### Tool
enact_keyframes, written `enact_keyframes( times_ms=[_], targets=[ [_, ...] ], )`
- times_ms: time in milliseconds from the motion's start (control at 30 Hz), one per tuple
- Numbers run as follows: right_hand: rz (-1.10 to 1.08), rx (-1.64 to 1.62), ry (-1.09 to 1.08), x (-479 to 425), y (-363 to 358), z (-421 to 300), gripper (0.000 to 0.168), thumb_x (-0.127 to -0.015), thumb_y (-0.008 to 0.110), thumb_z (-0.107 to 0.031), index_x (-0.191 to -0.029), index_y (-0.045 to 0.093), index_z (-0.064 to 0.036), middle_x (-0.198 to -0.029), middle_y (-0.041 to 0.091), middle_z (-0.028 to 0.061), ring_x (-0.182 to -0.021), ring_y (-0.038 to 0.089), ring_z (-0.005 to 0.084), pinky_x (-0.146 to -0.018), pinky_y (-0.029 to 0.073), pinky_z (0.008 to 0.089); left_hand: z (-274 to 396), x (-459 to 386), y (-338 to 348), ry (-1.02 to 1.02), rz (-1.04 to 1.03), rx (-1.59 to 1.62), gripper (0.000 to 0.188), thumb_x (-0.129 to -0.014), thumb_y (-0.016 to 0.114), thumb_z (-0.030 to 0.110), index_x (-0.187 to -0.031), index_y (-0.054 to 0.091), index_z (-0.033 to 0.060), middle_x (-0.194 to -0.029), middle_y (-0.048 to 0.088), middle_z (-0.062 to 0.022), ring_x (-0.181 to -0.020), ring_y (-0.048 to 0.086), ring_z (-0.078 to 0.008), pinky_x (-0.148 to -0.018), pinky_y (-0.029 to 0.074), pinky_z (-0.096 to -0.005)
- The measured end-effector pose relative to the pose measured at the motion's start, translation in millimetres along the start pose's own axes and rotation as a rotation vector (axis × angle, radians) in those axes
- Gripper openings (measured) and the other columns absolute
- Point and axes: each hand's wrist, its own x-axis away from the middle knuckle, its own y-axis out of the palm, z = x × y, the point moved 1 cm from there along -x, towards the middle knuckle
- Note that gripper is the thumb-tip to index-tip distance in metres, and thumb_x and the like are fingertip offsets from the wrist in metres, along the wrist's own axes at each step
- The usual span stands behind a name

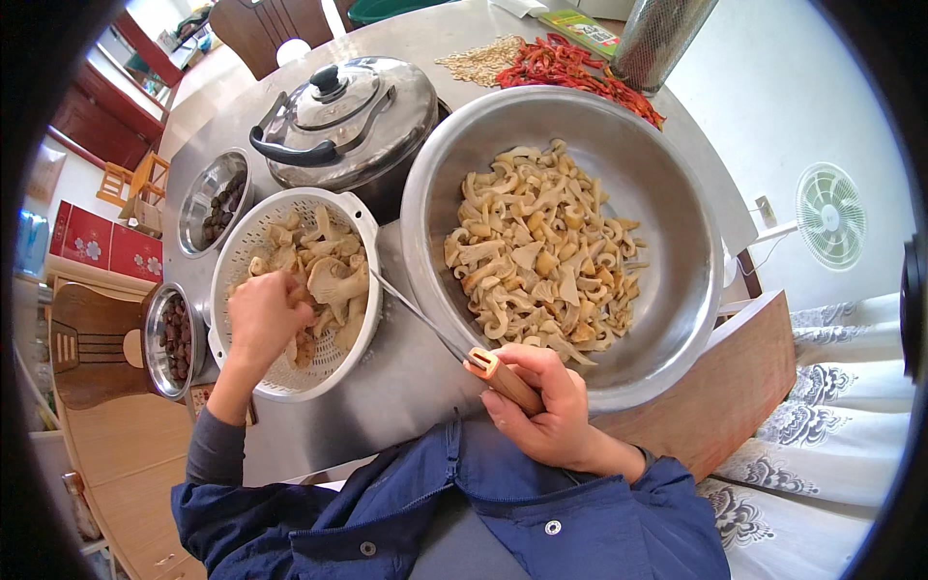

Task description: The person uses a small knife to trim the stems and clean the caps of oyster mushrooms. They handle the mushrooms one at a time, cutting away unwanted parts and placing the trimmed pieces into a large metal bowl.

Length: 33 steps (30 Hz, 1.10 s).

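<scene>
My left hand [267, 315] reaches into a white plastic colander [291, 391] holding whole mushrooms [337, 279]; its fingers are curled among them, and whether they grip one is hidden. My right hand [547, 409] is closed around the wooden handle of a knife [428, 319], whose narrow blade points up and left, its tip near the colander's right rim. Beyond the right hand stands a large stainless steel basin [670, 239] with a heap of cut mushroom pieces [540, 246] in it.
A lidded steel pot [362, 119] stands behind the colander. Two small metal bowls, one with dark pieces [226, 203], one with reddish-brown pieces [176, 337], sit at the left. Red chilli peppers [554, 65], pale seeds or nuts [482, 61] and a mesh cylinder [661, 40] lie beyond the basin.
</scene>
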Motion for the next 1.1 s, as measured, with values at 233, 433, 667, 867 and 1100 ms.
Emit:
enact_keyframes(
  times_ms=[233,433,667,867,1100],
  targets=[
    [0.005,-0.057,0.042,2.0,-0.8,-1.1,0.035,-0.076,0.059,-0.001,-0.107,0.043,0.001,-0.086,0.062,0.0121,-0.065,0.057,0.0110,-0.059,0.046,0.0219,2.2,35.8,-27.4,-0.155,0.081,1.325,0.023,-0.076,0.062,0.016,-0.092,0.061,0.0009,-0.079,0.062,-0.0030,-0.067,0.054,-0.0067,-0.058,0.041,-0.0176],
    [-0.005,0.230,-0.123,8.5,-13.1,-1.7,0.037,-0.076,0.061,-0.005,-0.108,0.044,0.002,-0.087,0.061,0.0152,-0.066,0.060,0.0203,-0.059,0.047,0.0269,70.1,55.6,-13.3,-0.161,-0.211,1.983,0.026,-0.078,0.062,0.011,-0.101,0.056,0.0011,-0.090,0.061,-0.0036,-0.078,0.057,-0.0073,-0.065,0.046,-0.0184],
    [0.000,0.734,-0.444,0.1,-47.5,-11.6,0.044,-0.064,0.066,-0.010,-0.105,0.053,-0.002,-0.071,0.056,0.0097,-0.055,0.055,0.0218,-0.046,0.044,0.0286,125.0,55.8,-4.7,-0.189,-0.503,2.259,0.022,-0.081,0.055,0.007,-0.101,0.054,-0.0008,-0.092,0.060,-0.0072,-0.082,0.058,-0.0120,-0.072,0.048,-0.0229],
    [0.131,0.613,-0.272,11.6,-66.1,-10.9,0.034,-0.071,0.064,-0.005,-0.102,0.050,0.000,-0.083,0.061,0.0161,-0.067,0.062,0.0230,-0.058,0.048,0.0265,140.4,59.0,-18.8,-0.121,-0.413,2.127,0.022,-0.078,0.062,0.008,-0.097,0.055,-0.0006,-0.090,0.061,-0.0072,-0.076,0.059,-0.0102,-0.068,0.047,-0.0213],
    [0.120,0.589,-0.131,14.2,-66.1,-35.9,0.026,-0.067,0.066,-0.002,-0.090,0.055,0.000,-0.074,0.061,0.0128,-0.057,0.059,0.0174,-0.052,0.045,0.0244,132.0,58.3,-22.8,-0.093,0.079,1.867,0.020,-0.076,0.061,-0.001,-0.095,0.055,-0.0035,-0.088,0.062,-0.0093,-0.080,0.059,-0.0110,-0.072,0.047,-0.0212]
  ],
)
